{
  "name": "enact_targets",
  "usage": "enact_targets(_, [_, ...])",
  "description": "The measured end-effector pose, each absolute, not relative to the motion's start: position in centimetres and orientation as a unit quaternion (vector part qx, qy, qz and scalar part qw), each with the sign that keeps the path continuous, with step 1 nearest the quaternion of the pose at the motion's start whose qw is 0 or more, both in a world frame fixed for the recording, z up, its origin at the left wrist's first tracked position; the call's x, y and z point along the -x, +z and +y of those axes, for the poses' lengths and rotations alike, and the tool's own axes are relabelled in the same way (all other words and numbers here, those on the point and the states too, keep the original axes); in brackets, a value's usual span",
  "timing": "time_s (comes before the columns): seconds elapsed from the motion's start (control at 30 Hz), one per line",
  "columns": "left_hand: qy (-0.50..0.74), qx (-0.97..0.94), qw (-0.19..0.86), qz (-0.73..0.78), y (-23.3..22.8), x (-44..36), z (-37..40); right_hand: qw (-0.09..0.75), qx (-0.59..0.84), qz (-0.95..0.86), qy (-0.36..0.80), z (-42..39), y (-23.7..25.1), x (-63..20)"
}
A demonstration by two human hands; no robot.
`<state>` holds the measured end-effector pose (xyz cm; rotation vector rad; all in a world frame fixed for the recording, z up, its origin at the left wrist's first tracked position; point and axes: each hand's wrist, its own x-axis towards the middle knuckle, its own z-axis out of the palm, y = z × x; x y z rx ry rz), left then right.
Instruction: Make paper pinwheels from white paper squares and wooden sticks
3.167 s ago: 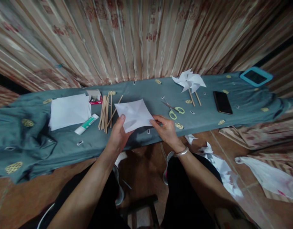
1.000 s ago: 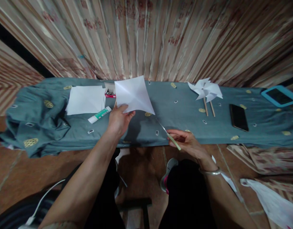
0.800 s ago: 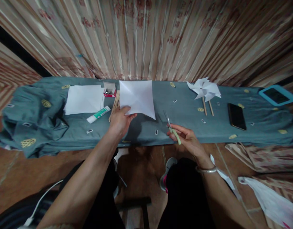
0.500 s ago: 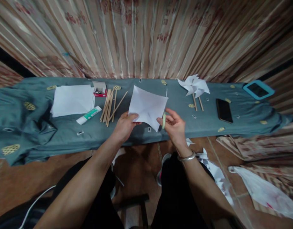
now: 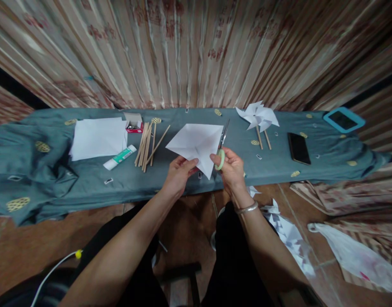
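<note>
My left hand (image 5: pixel 180 172) pinches the lower edge of a white paper sheet (image 5: pixel 196 140), thumb on top. The sheet is creased toward its middle and tilts with one corner pointing left and another down. In my right hand (image 5: pixel 232 166) is a pair of scissors (image 5: pixel 220 158) with pale green handles. Their blades point up and away, beside the sheet's right edge, and look nearly closed. Whether the right fingertips also touch the paper I cannot tell.
A paper stack (image 5: pixel 98 138), a glue stick (image 5: pixel 119 157), a small red box (image 5: pixel 134 123) and several wooden sticks (image 5: pixel 148 147) lie left. To the right are paper pinwheels (image 5: pixel 258 116), a phone (image 5: pixel 298 148) and a blue-framed device (image 5: pixel 344 119). Paper pieces (image 5: pixel 288 234) lie below the bench.
The sheet has been turned, so its corners point differently. My left hand has shifted right along its lower edge. The scissors' blades now show more plainly, angled up.
</note>
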<state>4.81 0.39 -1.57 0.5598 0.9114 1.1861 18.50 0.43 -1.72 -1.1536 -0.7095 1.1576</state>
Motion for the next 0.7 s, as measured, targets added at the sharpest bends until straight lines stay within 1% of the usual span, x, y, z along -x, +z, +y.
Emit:
enact_targets(0.1, [0.494, -0.237, 0.739, 0.392, -1.5, -4.6, 0.3, 0.626, 0.493, -0.307, 0.52, 0.3, -1.7, -18.5])
enact_targets(0.2, [0.503, -0.237, 0.736, 0.387, -1.6, -4.5, 0.4, 0.614, 0.492, -0.31, 0.534, 0.2, -1.9, -18.6])
enact_targets(0.3, [0.556, -0.253, 0.676, 0.412, -1.9, -4.4, 0.8, 0.592, 0.496, -0.324, 0.547, -0.1, -2.1, -18.6])
enact_targets(0.47, [0.623, -0.296, 0.576, 0.439, -2.2, -3.4, 2.1, 0.518, 0.512, -0.404, 0.553, -1.3, -2.4, -18.5])
enact_targets(0.6, [0.654, -0.304, 0.53, 0.447, -1.6, -1.7, 3.2, 0.457, 0.502, -0.463, 0.569, -2.9, -2.8, -18.7])
enact_targets(0.7, [0.667, -0.304, 0.514, 0.446, -1.0, -0.8, 3.6, 0.381, 0.46, -0.528, 0.604, -4.0, -2.9, -18.8])
